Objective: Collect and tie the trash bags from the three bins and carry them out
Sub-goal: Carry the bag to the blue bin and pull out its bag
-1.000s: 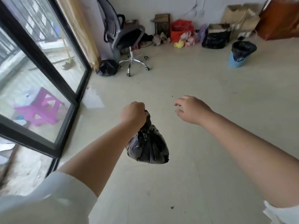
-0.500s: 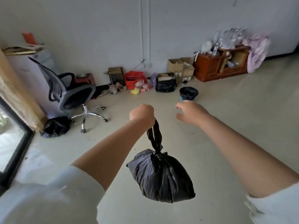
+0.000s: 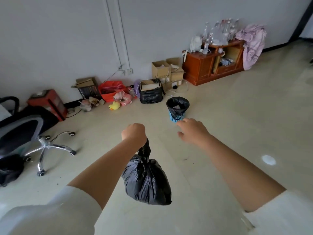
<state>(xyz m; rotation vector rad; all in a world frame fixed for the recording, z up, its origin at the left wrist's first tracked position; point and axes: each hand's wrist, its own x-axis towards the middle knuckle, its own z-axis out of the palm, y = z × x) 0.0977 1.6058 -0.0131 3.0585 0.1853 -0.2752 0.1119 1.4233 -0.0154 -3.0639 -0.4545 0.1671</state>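
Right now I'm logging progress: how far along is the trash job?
Done: one tied black bag hangs from the left hand. In hand: the empty right hand reaches toward the blue bin, whose liner is still in. Left: that bag, any other bins, and carrying out.

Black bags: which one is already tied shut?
The tied trash bag hanging from the left hand, knotted at its neck. The liner in the blue bin is open over the rim; the bag by the wall gapes around a box.
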